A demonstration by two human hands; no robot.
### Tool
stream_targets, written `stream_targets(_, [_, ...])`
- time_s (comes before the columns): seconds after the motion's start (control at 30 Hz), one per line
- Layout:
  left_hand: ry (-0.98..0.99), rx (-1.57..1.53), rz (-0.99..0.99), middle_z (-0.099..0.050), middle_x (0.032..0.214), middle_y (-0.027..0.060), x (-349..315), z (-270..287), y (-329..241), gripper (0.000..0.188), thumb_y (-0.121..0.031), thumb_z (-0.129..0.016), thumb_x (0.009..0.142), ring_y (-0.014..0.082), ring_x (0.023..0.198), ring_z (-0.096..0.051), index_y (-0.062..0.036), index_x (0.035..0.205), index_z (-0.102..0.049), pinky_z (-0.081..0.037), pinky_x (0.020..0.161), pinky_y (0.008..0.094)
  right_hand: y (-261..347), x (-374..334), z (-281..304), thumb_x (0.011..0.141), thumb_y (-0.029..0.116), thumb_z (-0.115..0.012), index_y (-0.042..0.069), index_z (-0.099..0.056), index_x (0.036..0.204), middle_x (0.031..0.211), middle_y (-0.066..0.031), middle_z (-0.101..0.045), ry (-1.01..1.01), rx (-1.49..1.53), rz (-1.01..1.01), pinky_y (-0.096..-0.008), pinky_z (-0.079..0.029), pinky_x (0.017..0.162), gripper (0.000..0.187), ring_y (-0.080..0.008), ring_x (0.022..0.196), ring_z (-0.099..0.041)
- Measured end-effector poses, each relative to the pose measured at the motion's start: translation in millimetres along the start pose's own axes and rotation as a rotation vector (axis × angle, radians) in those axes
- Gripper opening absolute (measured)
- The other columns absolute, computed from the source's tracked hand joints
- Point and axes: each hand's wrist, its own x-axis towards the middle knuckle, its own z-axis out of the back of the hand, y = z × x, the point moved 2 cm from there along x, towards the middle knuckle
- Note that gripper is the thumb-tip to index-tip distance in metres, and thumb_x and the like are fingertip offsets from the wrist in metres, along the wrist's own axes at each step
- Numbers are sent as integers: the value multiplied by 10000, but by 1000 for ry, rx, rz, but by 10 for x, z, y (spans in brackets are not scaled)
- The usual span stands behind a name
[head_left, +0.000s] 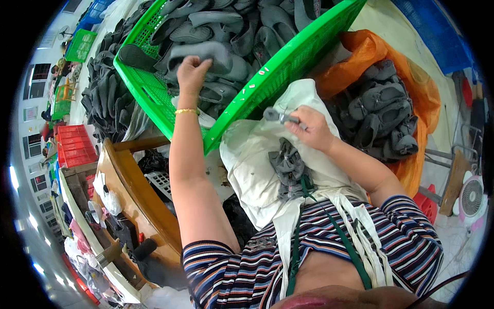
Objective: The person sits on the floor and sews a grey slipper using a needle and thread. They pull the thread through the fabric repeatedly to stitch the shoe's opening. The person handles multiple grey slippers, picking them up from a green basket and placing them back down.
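Observation:
My left hand (193, 74) reaches over a large green plastic basket (252, 92), its fingers closed on the edge of a dark grey slip-on shoe (218, 55), somewhat blurred. Many similar grey shoes fill the basket beneath it. Above my lap, my right hand (312, 129) grips a small grey tool with a rounded end (272, 114); its exact kind I cannot make out. A bunch of grey fabric bows (289, 164) lies on the white apron (247, 154) over my lap, below my right hand.
At the right, an orange sack (424, 98) holds grey shoes with bows (378, 103). More shoes (105, 82) are heaped left of the basket. A wooden table (136, 201) stands at my left, with red crates (76, 144) beyond. A fan (470, 194) is at far right.

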Motion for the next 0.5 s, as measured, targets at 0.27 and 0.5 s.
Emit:
stream_targets(0.27, [-203, 356, -473, -635, 698, 86, -1437, -96, -1615, 245, -210, -814, 734, 252, 618, -610, -62, 754, -620, -483, 578, 343, 45, 278, -111, 1022, 134, -512, -10, -545, 1133, 1024, -13, -611, -493, 587, -283, -233, -453, 795, 184, -66, 881, -535])
stream_targets(0.5, [-185, -637, 382, -638, 706, 47, -2676, -480, -1455, 189, -144, -770, 789, 182, 618, -595, -34, 755, -620, -451, 593, 300, 53, 175, -528, 968, 82, -588, 26, -620, 1088, 779, 5, -584, -379, 527, -140, -222, -427, 595, 136, -58, 677, -515])
